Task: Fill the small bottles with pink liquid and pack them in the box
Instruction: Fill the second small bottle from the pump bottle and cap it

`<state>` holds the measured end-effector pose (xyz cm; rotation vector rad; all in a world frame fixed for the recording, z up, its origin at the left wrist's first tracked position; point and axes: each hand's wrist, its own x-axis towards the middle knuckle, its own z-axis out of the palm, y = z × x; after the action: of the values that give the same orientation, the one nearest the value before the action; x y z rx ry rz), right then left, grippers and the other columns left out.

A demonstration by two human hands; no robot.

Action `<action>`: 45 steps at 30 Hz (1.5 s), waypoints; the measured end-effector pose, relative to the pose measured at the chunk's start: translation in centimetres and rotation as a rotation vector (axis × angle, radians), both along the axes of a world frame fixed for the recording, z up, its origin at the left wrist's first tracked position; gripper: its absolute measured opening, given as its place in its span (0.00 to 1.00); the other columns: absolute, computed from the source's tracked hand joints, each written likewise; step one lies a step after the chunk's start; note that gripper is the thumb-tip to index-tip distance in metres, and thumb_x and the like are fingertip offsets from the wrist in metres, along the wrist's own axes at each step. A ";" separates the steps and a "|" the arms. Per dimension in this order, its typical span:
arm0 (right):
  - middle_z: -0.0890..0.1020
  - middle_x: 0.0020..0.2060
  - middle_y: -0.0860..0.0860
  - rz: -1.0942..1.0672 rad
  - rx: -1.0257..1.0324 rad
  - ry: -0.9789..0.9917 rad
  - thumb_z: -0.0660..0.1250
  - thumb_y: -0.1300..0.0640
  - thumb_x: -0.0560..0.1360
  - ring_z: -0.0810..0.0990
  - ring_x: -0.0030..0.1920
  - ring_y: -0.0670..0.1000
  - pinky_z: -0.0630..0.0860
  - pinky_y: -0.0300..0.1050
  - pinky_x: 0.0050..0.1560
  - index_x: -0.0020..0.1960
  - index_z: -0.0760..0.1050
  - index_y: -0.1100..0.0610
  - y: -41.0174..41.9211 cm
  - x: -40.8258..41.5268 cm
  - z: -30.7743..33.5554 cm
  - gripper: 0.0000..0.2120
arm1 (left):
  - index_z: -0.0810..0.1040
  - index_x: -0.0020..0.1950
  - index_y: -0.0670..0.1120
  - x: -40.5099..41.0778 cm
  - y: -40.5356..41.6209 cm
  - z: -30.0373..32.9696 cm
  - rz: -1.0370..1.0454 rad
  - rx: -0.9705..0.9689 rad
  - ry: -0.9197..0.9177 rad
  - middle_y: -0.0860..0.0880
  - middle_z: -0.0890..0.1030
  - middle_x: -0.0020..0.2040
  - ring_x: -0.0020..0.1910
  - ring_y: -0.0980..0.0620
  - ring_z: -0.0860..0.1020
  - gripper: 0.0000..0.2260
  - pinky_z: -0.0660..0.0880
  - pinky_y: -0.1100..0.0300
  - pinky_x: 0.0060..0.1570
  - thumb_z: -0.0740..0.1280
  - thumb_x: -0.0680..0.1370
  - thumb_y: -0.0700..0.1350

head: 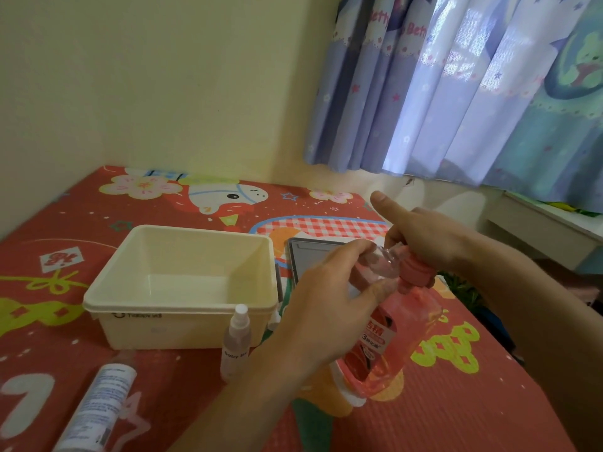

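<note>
My left hand (329,301) grips a small clear bottle (380,262) and holds it tilted against the nozzle of a big pink bottle (388,340). My right hand (421,233) is wrapped round that bottle's pink pump top (416,272), with the thumb stuck out. Some pink liquid shows inside the small bottle. A cream plastic box (182,282) stands open and empty to the left. In front of it stands a small clear spray bottle (236,344) with a white cap.
A white labelled bottle (98,406) lies on its side at the lower left of the red patterned mat (456,402). A grey flat lid or tray (310,252) lies behind my hands. Curtains hang at the right, with a white ledge below them.
</note>
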<state>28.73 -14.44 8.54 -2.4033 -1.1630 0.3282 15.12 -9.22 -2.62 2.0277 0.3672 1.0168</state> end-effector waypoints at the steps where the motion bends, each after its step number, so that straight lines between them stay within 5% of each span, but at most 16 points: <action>1: 0.75 0.25 0.51 -0.007 -0.015 0.031 0.47 0.22 0.70 0.72 0.25 0.50 0.73 0.43 0.33 0.36 0.77 0.62 -0.1 0.0 0.3 0.44 | 0.73 0.66 0.58 -0.1 -0.1 0.1 -0.001 0.000 -0.001 0.65 0.78 0.58 0.57 0.71 0.74 0.18 0.70 0.76 0.51 0.69 0.78 0.58; 5: 0.82 0.28 0.51 -0.052 -0.024 0.142 0.50 0.19 0.65 0.80 0.28 0.51 0.78 0.45 0.26 0.42 0.83 0.58 -0.5 -0.1 1.1 0.44 | 0.72 0.66 0.59 0.0 -0.3 0.2 0.020 0.002 -0.036 0.65 0.78 0.57 0.57 0.72 0.73 0.19 0.69 0.78 0.51 0.69 0.77 0.59; 9: 0.80 0.30 0.50 -0.055 0.008 -0.023 0.48 0.23 0.71 0.77 0.31 0.48 0.68 0.42 0.33 0.42 0.82 0.59 0.1 0.1 0.1 0.43 | 0.72 0.67 0.58 0.1 -0.1 0.0 0.022 -0.001 -0.017 0.68 0.76 0.55 0.55 0.74 0.72 0.19 0.69 0.77 0.52 0.69 0.77 0.59; 12: 0.76 0.19 0.47 -0.028 0.029 -0.002 0.48 0.25 0.73 0.72 0.20 0.43 0.66 0.43 0.33 0.33 0.79 0.61 0.0 0.1 -0.4 0.42 | 0.73 0.67 0.57 0.1 -0.1 0.0 0.004 0.001 0.000 0.65 0.77 0.58 0.57 0.70 0.73 0.19 0.68 0.76 0.50 0.68 0.78 0.58; 15: 0.76 0.19 0.47 -0.029 0.011 0.075 0.49 0.21 0.68 0.71 0.18 0.43 0.69 0.41 0.31 0.38 0.83 0.62 -0.2 0.3 0.0 0.46 | 0.73 0.65 0.58 0.0 -0.2 0.3 -0.009 -0.001 -0.005 0.66 0.78 0.56 0.56 0.72 0.73 0.16 0.68 0.76 0.49 0.68 0.78 0.58; 19: 0.76 0.21 0.48 -0.026 -0.002 0.153 0.51 0.18 0.64 0.75 0.22 0.50 0.75 0.43 0.27 0.31 0.82 0.60 -0.4 0.1 0.7 0.46 | 0.73 0.62 0.60 -0.2 -0.3 0.5 -0.002 0.004 -0.038 0.67 0.78 0.54 0.54 0.71 0.74 0.14 0.70 0.75 0.50 0.69 0.78 0.56; 23: 0.81 0.29 0.48 -0.039 0.042 -0.037 0.48 0.24 0.71 0.78 0.35 0.48 0.66 0.41 0.35 0.36 0.81 0.56 0.0 -0.1 -0.2 0.40 | 0.73 0.68 0.57 -0.1 -0.1 0.3 0.005 0.012 -0.022 0.63 0.78 0.61 0.56 0.70 0.74 0.19 0.70 0.72 0.53 0.69 0.78 0.58; 27: 0.77 0.18 0.45 -0.028 0.056 -0.027 0.50 0.26 0.74 0.74 0.27 0.47 0.66 0.43 0.34 0.28 0.78 0.55 0.0 -0.1 -0.4 0.37 | 0.75 0.65 0.55 0.0 -0.1 0.2 -0.008 0.017 -0.019 0.62 0.79 0.57 0.56 0.65 0.76 0.16 0.73 0.68 0.53 0.68 0.79 0.57; 32: 0.78 0.20 0.46 -0.027 -0.035 0.116 0.49 0.19 0.64 0.76 0.20 0.45 0.75 0.42 0.27 0.39 0.83 0.59 -0.3 -0.1 1.0 0.45 | 0.72 0.66 0.59 0.0 -0.3 0.3 -0.008 0.000 -0.042 0.66 0.78 0.57 0.57 0.72 0.73 0.18 0.70 0.75 0.50 0.68 0.78 0.60; 38: 0.81 0.35 0.53 -0.041 0.031 -0.070 0.47 0.24 0.72 0.78 0.37 0.50 0.66 0.42 0.35 0.41 0.82 0.59 0.1 0.1 -0.5 0.42 | 0.72 0.65 0.59 0.1 -0.2 0.0 0.011 0.008 -0.031 0.65 0.78 0.57 0.55 0.72 0.73 0.17 0.70 0.73 0.52 0.68 0.78 0.59; 45: 0.72 0.18 0.45 -0.022 -0.029 0.082 0.48 0.21 0.68 0.71 0.21 0.48 0.73 0.41 0.29 0.37 0.81 0.60 -0.2 0.1 0.6 0.44 | 0.73 0.66 0.57 0.0 -0.3 0.1 -0.006 0.008 -0.042 0.63 0.78 0.58 0.57 0.68 0.74 0.18 0.71 0.74 0.52 0.68 0.78 0.59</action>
<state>28.79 -14.65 9.14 -2.4020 -1.1020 0.4359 15.14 -9.50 -2.52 2.0106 0.3349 1.0571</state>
